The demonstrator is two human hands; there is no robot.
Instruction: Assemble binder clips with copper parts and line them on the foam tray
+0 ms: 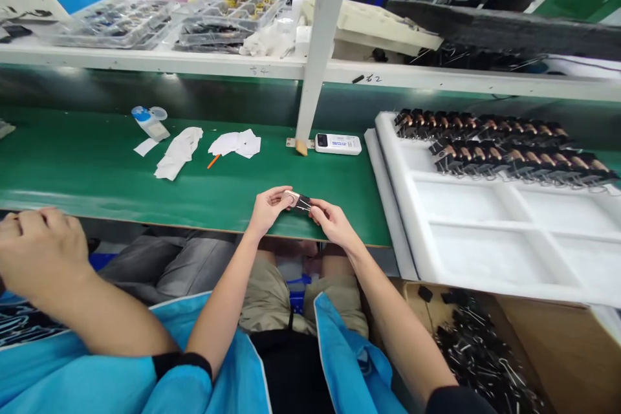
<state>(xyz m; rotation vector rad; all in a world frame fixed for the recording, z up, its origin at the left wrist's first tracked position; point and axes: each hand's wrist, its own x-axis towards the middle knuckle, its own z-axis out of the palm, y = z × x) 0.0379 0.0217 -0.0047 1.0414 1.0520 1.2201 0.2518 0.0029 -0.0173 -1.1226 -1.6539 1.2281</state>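
Between my two hands, just above the front edge of the green table (233, 197), is a small part (292, 198) with a pinkish metal face, joined to a black binder clip (304, 203). My left hand (268, 209) pinches the metal part between thumb and fingers. The clip's end, with its wire handles, is in the grip of my right hand (330, 218). To the right, a white foam tray (417, 207) bears two rows of similar clipped parts (485, 126) at its back.
A cardboard box (548, 343) of loose black clips (475, 343) stands below the tray. Papers (235, 142), a white device (338, 143) and a small bottle (150, 123) lie behind my hands. A co-worker's hand (43, 242) is at the left; a white post (323, 39) rises ahead.
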